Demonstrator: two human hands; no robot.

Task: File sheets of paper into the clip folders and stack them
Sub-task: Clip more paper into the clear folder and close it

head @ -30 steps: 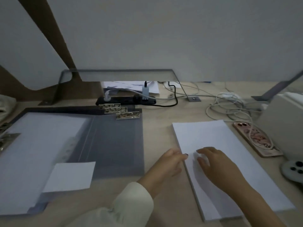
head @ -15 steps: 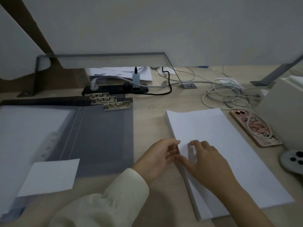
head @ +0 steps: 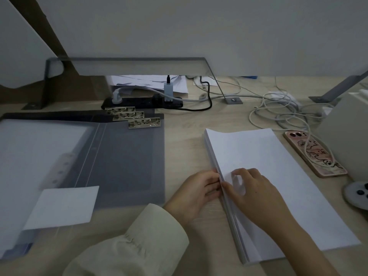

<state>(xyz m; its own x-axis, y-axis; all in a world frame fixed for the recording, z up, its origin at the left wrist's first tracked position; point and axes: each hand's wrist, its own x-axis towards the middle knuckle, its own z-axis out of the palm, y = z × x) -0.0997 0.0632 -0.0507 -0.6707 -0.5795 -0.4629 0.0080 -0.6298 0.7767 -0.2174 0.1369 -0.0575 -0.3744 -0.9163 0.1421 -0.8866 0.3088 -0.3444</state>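
Observation:
A thick stack of white paper (head: 278, 176) lies on the desk at the right. My right hand (head: 256, 194) rests on top of it near the left edge, fingertips pressing the top sheet. My left hand (head: 197, 192) is at the stack's left side and pinches the slightly raised edge of the top sheet. Open grey translucent clip folders (head: 123, 166) lie overlapped at the left, with three metal clips (head: 144, 122) stepped along the far edge. A white sheet (head: 29, 156) lies in the left half, and a small white slip (head: 61, 208) lies on the near part.
A phone in a pink case (head: 314, 154) lies just right of the stack, with tangled white cables (head: 278, 108) behind it. A black power strip (head: 143, 102) sits beyond the folders. A white box (head: 346, 132) and a round grey device (head: 358, 194) stand at the right edge.
My left hand has closed in on the stack's left edge and met my right thumb there. The top sheet's edge has lifted a little. The view has moved closer.

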